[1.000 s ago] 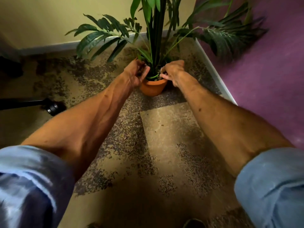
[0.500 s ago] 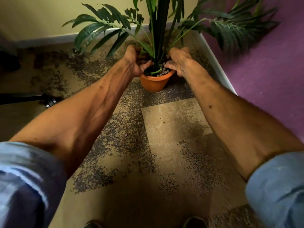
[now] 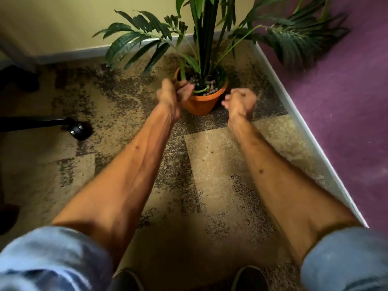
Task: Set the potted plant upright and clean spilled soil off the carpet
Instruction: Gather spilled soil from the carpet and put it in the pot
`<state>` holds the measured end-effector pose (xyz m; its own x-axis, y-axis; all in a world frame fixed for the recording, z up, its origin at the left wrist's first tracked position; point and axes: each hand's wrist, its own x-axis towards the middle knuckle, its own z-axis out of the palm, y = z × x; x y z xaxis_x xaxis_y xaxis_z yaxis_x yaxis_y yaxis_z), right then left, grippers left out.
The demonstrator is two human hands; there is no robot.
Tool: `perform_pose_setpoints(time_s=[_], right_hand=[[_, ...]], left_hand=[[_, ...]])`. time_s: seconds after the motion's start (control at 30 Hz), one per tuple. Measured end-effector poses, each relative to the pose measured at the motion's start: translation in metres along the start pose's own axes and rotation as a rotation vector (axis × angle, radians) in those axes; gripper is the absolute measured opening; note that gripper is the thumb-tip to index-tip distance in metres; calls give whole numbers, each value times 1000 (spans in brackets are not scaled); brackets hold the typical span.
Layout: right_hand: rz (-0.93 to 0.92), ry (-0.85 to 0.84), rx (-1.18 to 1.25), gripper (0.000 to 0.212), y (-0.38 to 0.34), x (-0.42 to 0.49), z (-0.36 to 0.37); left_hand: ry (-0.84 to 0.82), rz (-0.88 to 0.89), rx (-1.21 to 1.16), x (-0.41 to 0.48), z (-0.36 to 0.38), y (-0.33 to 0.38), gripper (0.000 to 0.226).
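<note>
The orange pot (image 3: 201, 105) stands upright on the patterned carpet (image 3: 212, 179) in the room's corner, with brown pebbles around the green plant's (image 3: 204, 38) stems. My left hand (image 3: 173, 95) is at the pot's left rim with its fingers curled over the edge. My right hand (image 3: 241, 101) hovers just right of the pot, apart from it, loosely closed and blurred, with nothing visible in it. A few small brown crumbs (image 3: 211, 152) lie on the beige carpet patch in front of the pot.
A purple wall (image 3: 340, 122) with a white baseboard (image 3: 304, 131) runs along the right. A yellow wall (image 3: 63, 24) is behind. A black chair leg with a caster (image 3: 78, 129) sits at the left. My shoes (image 3: 249, 278) show at the bottom edge.
My right hand has come off the pot's rim and drawn back to the right. My left hand stays at the left rim. The view has pulled back a little.
</note>
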<state>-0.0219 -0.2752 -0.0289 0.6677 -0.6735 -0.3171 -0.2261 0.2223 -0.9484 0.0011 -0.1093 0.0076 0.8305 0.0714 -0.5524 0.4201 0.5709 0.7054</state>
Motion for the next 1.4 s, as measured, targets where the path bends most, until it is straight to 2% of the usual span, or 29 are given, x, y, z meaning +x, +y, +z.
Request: perform_pose_setpoints(time_s=[0.07,0.13,0.2,0.27,0.3,0.4,0.5,0.57,0.63,0.8,0.97,1.1,1.17,1.2,1.27,1.33,1.4], right_hand=[[18,29,-116,21,40,-21,-11],[32,-102,-246,23,78,-44,-22],[-31,-248,-469,31,110,-64,-33],[-170,-380,-753,23,131,-79,-41],[-259,-442,-883,21,137,-86,-43],[-549,-663,-1109,36,147,-98,-42],[-682,-856,-1206,55,153,-102,-35],[-698,-951,-1279,64,156,-105,-30],[-735,-1028,-1353,68,160,-109,-28],[-850,-958,-1371,46,168,-116,-37],[-850,-924,-1290,39,169,-112,-51],[-841,-996,-1259,40,170,-107,-81],[-825,-910,-1208,32,171,-103,-94],[-812,-829,-1179,28,170,-101,-96],[-772,-718,-1155,29,167,-96,-92],[-743,-759,-1191,44,163,-95,-80],[-711,-899,-1267,64,164,-97,-68]], left_hand=[[74,0,81,-12,-25,-28,33],[182,40,223,-20,-55,-60,32],[354,159,538,-27,-92,-92,30],[444,282,904,-39,-127,-114,27],[407,317,1026,-44,-142,-123,27],[218,403,1344,-56,-177,-144,39],[205,417,1616,-63,-194,-155,63],[195,392,1690,-64,-199,-157,74],[136,370,1760,-62,-201,-159,76],[47,344,1809,-57,-205,-158,78],[-143,413,1769,-58,-207,-158,64],[-263,445,1749,-65,-215,-158,37],[-333,473,1726,-72,-221,-163,31],[-337,481,1710,-77,-223,-164,34],[-235,525,1671,-81,-226,-165,45],[-98,581,1731,-78,-225,-167,59],[-141,510,1873,-74,-226,-170,72]])
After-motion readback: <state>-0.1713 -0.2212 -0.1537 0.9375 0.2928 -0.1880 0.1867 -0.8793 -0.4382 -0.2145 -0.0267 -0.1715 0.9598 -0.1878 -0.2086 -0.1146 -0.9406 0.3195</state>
